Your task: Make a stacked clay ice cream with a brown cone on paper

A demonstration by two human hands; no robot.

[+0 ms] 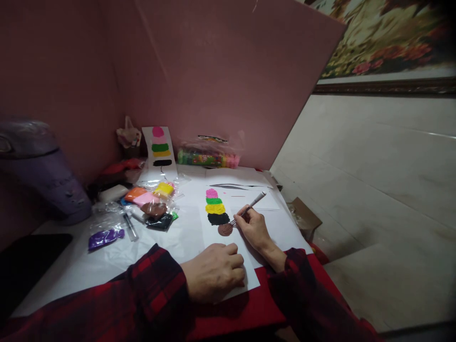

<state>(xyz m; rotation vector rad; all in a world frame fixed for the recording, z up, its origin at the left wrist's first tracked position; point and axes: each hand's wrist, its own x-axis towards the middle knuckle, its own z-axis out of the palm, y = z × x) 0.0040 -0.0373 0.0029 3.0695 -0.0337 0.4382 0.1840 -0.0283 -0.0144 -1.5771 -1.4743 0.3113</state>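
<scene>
My right hand (253,227) is closed round a thin metal tool (249,207), whose tip rests at a brown clay patch (225,230) on a white sheet (249,275). Above the brown patch sit black, yellow, green and pink clay bands (215,206). My left hand (215,270) lies on the near end of the sheet with its fingers curled under, pressing the paper down. Both sleeves are red and black plaid.
Small bags of coloured clay (153,202) lie to the left, with a purple bag (105,237) nearer. A sample card (160,147) leans against the pink board. A purple appliance (42,171) stands far left. The table edge drops to the floor at right, beside a cardboard box (304,216).
</scene>
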